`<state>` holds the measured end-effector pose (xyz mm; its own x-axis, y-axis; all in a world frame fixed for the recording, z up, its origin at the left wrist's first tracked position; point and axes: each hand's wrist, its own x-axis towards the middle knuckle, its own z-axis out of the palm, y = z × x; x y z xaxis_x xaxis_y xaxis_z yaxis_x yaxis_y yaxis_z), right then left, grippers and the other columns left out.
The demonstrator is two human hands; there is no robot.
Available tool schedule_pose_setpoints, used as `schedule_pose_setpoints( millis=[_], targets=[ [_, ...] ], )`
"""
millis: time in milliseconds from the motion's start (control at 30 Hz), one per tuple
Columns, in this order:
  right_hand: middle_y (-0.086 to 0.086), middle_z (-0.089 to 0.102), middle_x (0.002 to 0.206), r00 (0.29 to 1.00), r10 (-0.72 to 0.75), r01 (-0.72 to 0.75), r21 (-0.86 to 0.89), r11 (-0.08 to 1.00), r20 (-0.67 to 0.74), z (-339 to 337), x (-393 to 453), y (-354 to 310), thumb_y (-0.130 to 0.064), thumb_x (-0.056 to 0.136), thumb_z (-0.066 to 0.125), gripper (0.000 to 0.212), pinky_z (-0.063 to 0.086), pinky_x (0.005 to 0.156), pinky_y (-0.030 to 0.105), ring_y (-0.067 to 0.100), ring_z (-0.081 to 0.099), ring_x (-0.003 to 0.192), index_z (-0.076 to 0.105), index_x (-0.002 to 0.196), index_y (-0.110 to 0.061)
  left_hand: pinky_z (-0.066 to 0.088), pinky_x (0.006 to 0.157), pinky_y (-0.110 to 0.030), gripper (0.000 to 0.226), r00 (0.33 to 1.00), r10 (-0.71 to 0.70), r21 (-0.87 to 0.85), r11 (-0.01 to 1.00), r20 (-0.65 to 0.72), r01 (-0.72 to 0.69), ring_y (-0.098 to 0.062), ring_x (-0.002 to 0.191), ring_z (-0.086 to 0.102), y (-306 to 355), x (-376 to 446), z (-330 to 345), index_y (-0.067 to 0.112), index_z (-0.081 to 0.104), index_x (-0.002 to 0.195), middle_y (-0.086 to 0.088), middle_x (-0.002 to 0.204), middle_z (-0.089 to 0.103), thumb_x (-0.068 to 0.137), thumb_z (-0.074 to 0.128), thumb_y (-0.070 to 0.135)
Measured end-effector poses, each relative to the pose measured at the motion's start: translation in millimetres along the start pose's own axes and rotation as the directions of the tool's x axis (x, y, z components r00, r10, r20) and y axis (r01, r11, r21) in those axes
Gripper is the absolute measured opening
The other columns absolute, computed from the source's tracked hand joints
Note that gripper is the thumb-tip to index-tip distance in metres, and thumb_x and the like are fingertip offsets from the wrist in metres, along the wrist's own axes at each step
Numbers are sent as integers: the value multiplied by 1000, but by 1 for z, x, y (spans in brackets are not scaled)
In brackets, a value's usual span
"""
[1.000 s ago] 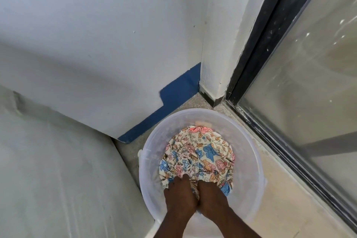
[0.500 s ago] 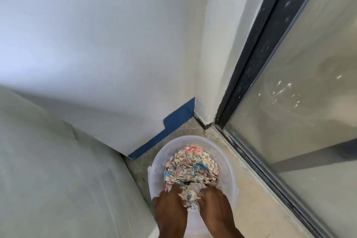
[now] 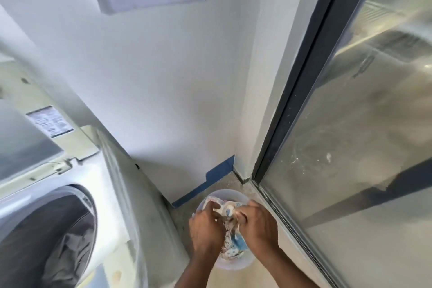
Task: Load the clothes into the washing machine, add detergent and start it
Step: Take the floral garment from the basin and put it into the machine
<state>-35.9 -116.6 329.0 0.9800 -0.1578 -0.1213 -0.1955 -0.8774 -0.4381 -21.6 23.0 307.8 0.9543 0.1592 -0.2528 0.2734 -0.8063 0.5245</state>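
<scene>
A floral cloth with blue, pink and cream print hangs bunched between my hands, above a translucent white bucket on the floor. My left hand and my right hand both grip the cloth from its two sides. The washing machine stands at the left, its top lid raised and its round drum opening exposed, with grey fabric lying inside. The bucket's far rim shows behind my fingers; most of its inside is hidden by my hands.
A white wall meets a blue skirting strip just behind the bucket. A dark-framed glass door runs along the right side. The bucket sits in the narrow floor gap between machine and door.
My view has risen and pulled back, bringing the washing machine's open drum into sight. Both hands have gathered the floral cloth and lifted it up out of the bucket.
</scene>
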Motion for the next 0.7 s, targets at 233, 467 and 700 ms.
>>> schedule_pose_setpoints(
  millis=[233, 467, 700],
  targets=[
    [-5, 67, 80, 956, -268, 273, 23, 962, -121, -103, -9, -38, -13, 87, 80, 16, 52, 57, 29, 17, 62, 68, 83, 97, -25, 56, 67, -34, 31, 997, 52, -224, 972, -64, -65, -13, 80, 70, 41, -42, -92, 35, 67, 103, 12, 84, 74, 80, 71, 14],
    [-5, 77, 93, 911, -376, 409, 237, 881, -171, -193, -14, -98, -17, 91, 78, 16, 59, 80, 28, 8, 70, 80, 82, 105, -22, 54, 70, -31, 36, 950, 303, -260, 914, -73, -312, -6, 83, 63, 77, -66, -142, 39, 64, 112, 14, 87, 69, 80, 79, 33],
    [-10, 74, 79, 860, -411, 509, 430, 746, -303, -272, -30, -150, -18, 88, 83, 11, 52, 67, 13, 3, 69, 67, 82, 97, -24, 49, 60, -40, 8, 885, 343, -268, 863, -314, -429, -16, 70, 57, 136, -80, -201, 18, 68, 86, 4, 84, 59, 89, 64, 24]
  ],
)
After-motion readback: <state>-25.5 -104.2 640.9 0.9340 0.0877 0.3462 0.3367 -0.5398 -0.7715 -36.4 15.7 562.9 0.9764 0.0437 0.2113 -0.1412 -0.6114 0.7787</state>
